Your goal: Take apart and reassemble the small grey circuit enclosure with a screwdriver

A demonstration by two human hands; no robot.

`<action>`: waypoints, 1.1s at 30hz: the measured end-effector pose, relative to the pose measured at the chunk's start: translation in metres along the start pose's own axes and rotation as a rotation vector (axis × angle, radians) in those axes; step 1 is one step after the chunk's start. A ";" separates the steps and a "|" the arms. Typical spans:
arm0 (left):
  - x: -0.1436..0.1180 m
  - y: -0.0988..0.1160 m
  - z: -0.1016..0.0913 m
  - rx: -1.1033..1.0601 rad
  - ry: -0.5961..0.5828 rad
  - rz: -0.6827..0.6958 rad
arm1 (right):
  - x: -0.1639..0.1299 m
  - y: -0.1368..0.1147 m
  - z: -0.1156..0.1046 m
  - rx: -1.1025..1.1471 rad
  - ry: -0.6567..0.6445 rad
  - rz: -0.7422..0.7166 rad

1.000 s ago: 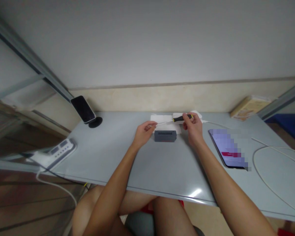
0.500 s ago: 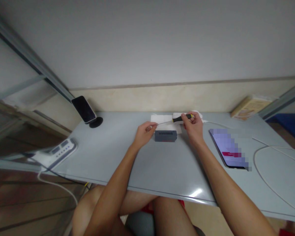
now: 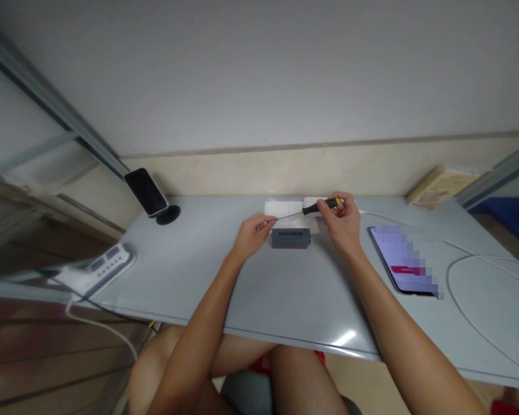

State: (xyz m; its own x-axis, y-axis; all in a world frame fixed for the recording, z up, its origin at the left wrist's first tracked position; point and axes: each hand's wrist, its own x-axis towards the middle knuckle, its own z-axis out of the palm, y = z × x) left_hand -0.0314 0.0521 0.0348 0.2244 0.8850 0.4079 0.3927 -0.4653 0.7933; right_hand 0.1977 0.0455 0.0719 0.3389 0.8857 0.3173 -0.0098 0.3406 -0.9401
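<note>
My right hand (image 3: 343,222) grips a screwdriver (image 3: 322,206) by its black and yellow handle, with the metal shaft slanting down to the left. At the shaft's tip, my left hand (image 3: 254,231) is closed in a pinch of thumb and fingers. Whatever sits in that pinch is too small to make out. Just below the shaft, a dark grey box-shaped device (image 3: 291,239) with a row of vent slots rests on the desk, apart from both hands. White paper (image 3: 284,207) lies flat behind it.
The grey desk (image 3: 281,294) bears a phone with a lit screen (image 3: 398,253) at right, near a looped white cable (image 3: 452,288). A dark-screened device on a stand (image 3: 147,190) and a power strip (image 3: 108,265) are at left. A yellowish box (image 3: 441,187) leans at the back right.
My right hand has shifted slightly right, and the screwdriver's handle end sits a touch higher. The pinch of my left hand stays at the tip, and the grey device has not visibly moved.
</note>
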 end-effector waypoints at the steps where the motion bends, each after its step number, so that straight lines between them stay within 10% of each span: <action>1: 0.000 0.000 -0.001 -0.018 -0.010 -0.005 | 0.000 -0.001 0.000 0.001 0.000 -0.005; 25: 0.000 0.011 -0.010 -0.465 -0.215 -0.219 | -0.010 -0.028 0.001 -0.068 -0.083 -0.153; 33: -0.001 0.009 -0.005 -0.528 -0.187 -0.262 | -0.009 -0.063 0.025 -0.125 -0.499 -0.255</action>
State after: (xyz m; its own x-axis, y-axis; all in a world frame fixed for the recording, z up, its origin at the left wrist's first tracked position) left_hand -0.0329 0.0477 0.0438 0.3520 0.9281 0.1214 -0.0277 -0.1193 0.9925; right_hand 0.1714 0.0240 0.1312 -0.1695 0.8326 0.5272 0.1356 0.5496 -0.8243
